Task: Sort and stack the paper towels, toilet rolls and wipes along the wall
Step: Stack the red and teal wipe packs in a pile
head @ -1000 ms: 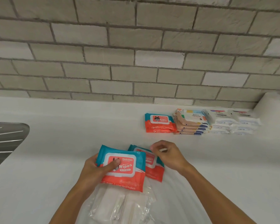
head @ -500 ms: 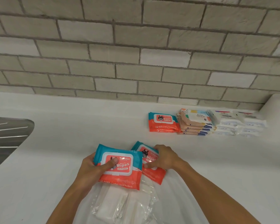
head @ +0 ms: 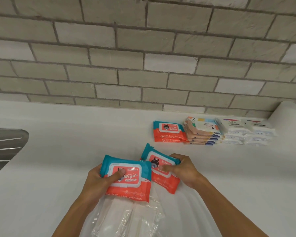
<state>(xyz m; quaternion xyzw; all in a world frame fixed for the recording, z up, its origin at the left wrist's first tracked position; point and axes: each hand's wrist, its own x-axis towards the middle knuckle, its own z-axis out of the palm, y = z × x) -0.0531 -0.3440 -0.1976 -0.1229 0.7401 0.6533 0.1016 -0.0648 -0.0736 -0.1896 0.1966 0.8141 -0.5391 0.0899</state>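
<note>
A grey brick wall (head: 143, 48) is backing a white surface (head: 67, 134) where a person is sorting wipes. Along the wall, ahead and to the right of both grips, a paper towel roll (head: 287, 113), white packs (head: 246, 132), peach packs (head: 202, 134) and a red-and-teal wipes stack (head: 168, 132) are sitting in a row. Just beneath the grips, a clear plastic bag (head: 126, 218) is lying on the surface. The left grip (head: 99, 182) is clasping one matching wipes pack (head: 128, 178), thumb across its lid. The right grip (head: 183, 170) is clutching a second pack (head: 161, 170), which is tilting and tucking partly behind the first. The wipes stack is lying nearer the right grip, its long side running along the wall, so the second pack is probably going first and needing squaring to that line.
</note>
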